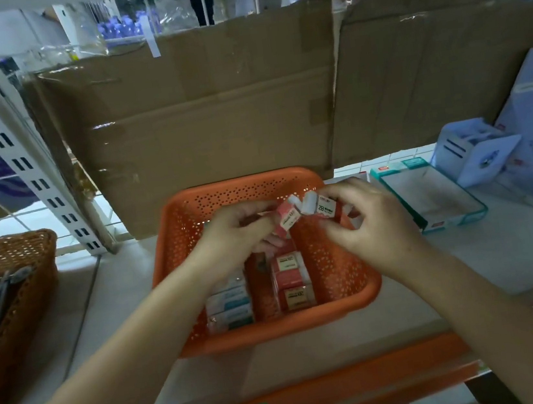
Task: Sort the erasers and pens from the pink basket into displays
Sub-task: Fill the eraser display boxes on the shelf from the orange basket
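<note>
Pinching erasers (324, 209) above basket (366, 292); display box (454, 223) beside right rim.

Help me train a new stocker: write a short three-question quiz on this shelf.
1. True or false: the left hand holds an eraser, and so does the right hand.
2. The teal-edged display box sits where relative to the basket? A left, B right, C inside.
3. Fill in: in the basket, teal-sleeved erasers lie ____ of the red-sleeved ones.
Key: 1 true; 2 B; 3 left.
</note>
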